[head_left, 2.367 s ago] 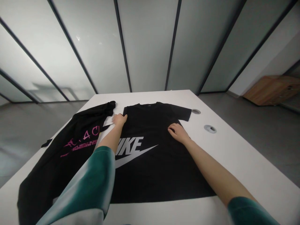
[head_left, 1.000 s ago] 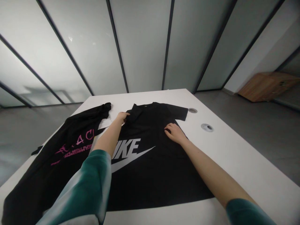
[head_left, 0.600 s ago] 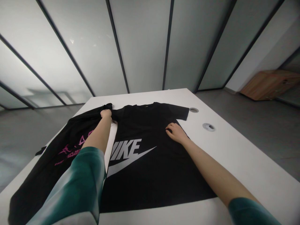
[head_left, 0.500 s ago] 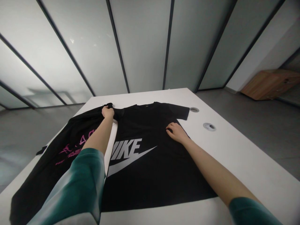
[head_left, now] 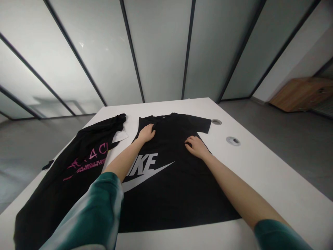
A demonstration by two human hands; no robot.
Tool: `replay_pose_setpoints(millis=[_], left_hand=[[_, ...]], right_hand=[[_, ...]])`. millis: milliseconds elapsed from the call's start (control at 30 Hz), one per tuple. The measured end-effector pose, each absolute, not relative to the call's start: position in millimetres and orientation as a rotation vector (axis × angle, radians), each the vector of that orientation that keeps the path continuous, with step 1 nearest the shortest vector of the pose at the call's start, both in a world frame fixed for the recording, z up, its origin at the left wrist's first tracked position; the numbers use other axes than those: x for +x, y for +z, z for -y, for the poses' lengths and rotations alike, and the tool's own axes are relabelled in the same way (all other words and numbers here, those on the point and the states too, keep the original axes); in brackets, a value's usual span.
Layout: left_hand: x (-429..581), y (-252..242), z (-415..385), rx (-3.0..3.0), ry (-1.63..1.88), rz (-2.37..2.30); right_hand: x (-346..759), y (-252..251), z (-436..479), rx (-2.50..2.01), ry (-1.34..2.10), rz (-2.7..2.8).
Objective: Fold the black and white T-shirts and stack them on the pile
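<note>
A black T-shirt (head_left: 179,187) with a grey NIKE print lies spread on a white table. Its left sleeve is folded inward over the chest, and its right sleeve (head_left: 199,123) sticks out flat. My left hand (head_left: 147,133) is at the folded sleeve near the collar, fingers closed on the cloth; the fingertips are partly hidden. My right hand (head_left: 197,147) rests on the shirt below the right armpit, fingers loosely spread and slightly bent, holding nothing. My left forearm covers part of the print.
A second black garment (head_left: 54,194) with pink lettering lies along the table's left side, a white tag (head_left: 120,136) beside it. Two round grommets (head_left: 233,140) are set in the white table (head_left: 270,180) at right. Behind stand frosted glass panels (head_left: 161,52) and a wooden cabinet (head_left: 299,93).
My left hand has moved right with the T-shirt's left sleeve, folding it inward over the chest. More of the other garment's pink lettering shows. My right hand has stayed in place.
</note>
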State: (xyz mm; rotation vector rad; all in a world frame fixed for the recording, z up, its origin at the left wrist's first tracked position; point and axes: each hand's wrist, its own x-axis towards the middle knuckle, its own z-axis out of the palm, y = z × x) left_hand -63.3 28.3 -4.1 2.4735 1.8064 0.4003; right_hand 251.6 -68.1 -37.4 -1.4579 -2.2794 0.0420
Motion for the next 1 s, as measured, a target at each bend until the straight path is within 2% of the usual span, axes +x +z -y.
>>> replay_pose_setpoints(millis=[133, 333, 500, 633, 833, 1000], left_hand=[[-74.1, -6.6, -22.5, 2.325, 0.180, -2.105], [-96.0, -9.1, -27.2, 2.170, -0.099, -2.150], [-83.4, -5.4, -25.4, 2.228, 0.015, -2.228], [-52.1, -6.2, 2.2, 2.434, 0.162, -2.063], [-34.4, -20.7, 50.5, 2.430, 0.128, -1.905], [-40.7, -22.2, 59.5, 2.420, 0.155, -1.894]], right_hand=[[250.3, -37.0, 68.6, -1.465, 0.050, 2.277], [249.0, -35.2, 70.4, -1.474, 0.042, 2.280], [248.0, -33.7, 71.0, -1.472, 0.046, 2.276], [248.8, -35.0, 70.0, -1.473, 0.048, 2.275], [251.4, -38.0, 67.6, -1.440, 0.100, 2.229], [252.6, -38.1, 65.9, -1.387, 0.234, 2.090]])
